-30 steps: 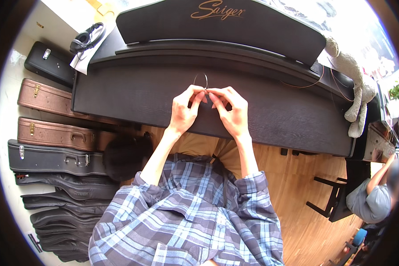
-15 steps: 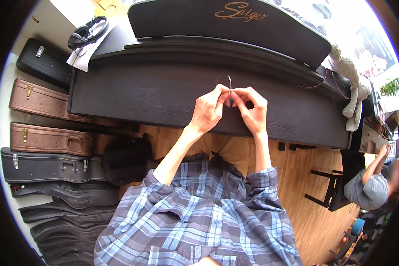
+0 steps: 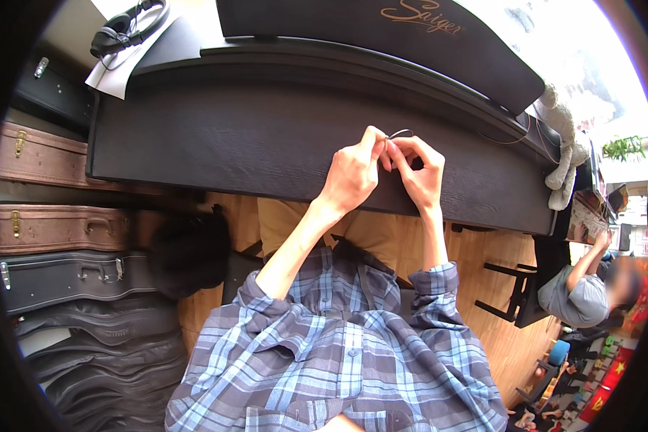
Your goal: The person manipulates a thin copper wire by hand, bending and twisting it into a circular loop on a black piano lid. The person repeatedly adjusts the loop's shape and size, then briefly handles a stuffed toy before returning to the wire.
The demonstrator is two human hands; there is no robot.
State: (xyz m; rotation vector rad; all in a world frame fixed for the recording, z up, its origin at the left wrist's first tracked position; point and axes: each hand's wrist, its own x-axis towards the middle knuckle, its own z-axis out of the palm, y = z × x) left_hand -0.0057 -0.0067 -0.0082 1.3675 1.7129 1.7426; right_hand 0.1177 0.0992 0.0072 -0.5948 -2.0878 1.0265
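Observation:
Above the closed black lid of an upright piano (image 3: 252, 137), my two hands meet with their fingertips together. A thin, dark, curved strip (image 3: 403, 132) arches up from between them, and its lower part is hidden by the fingers. My left hand (image 3: 353, 171) pinches at one end of the strip with thumb and forefinger. My right hand (image 3: 420, 173) is also closed, its thumb and fingers pressed round the strip close to the left fingertips. The strip is too small to name more exactly.
Black headphones (image 3: 126, 32) lie on white paper at the far left. Brown and black instrument cases (image 3: 57, 223) line the left side. A grey plush toy (image 3: 565, 137) rests at the piano's right end. A person in grey (image 3: 576, 291) sits beyond a black stool (image 3: 515, 288).
The curved strip stood upright and now leans over to the right. My hands have shifted slightly right, and the whole view has turned a little.

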